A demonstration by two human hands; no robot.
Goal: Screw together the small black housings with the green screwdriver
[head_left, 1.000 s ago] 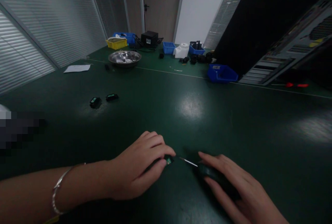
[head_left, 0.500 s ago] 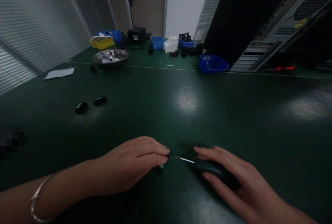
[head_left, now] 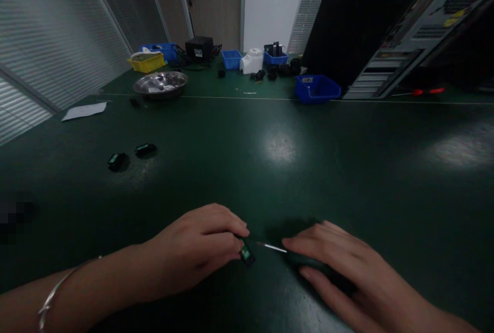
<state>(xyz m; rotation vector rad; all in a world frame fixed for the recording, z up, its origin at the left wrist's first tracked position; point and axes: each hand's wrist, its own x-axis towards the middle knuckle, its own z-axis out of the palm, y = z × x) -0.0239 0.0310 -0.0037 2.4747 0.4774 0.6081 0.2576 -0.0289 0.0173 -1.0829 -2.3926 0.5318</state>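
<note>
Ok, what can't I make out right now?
All in the head view:
- One end of the small black part: hidden by the left hand.
- Rear of the thin-shafted tool: covered by the right hand.
- Contents of the metal bowl: too small.
- Any writing on the white sheet: too small, blurred.

Glare is reflected by the glossy worktop; shiny metal is seen in the tool shaft and bowl; plastic in the bins; matt paper in the sheet.
</note>
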